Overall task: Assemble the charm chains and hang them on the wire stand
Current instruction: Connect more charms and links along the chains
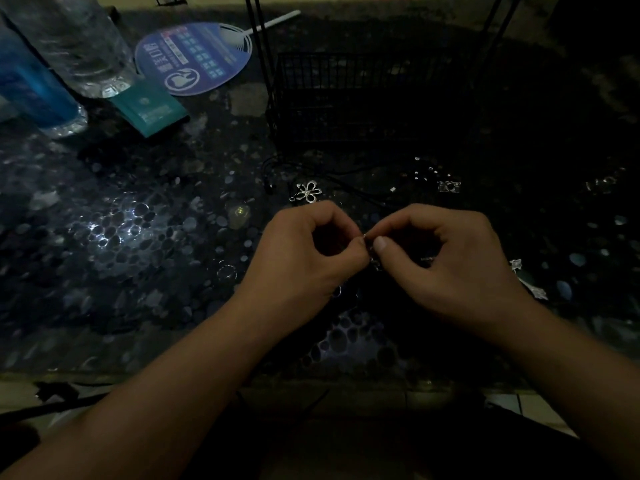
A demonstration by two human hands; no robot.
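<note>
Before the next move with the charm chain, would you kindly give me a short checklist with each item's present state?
1. Left hand pinches the small silver chain piece: ok.
2. Right hand pinches the same piece from the other side: ok.
3. Link already closed: cannot tell, too small and dark.
4. Black wire stand upright behind the hands: ok.
5. Silver flower-shaped charm lies loose on the dark pebble-patterned table: ok.
6. Lighting good enough for fine work: not ok.
</note>
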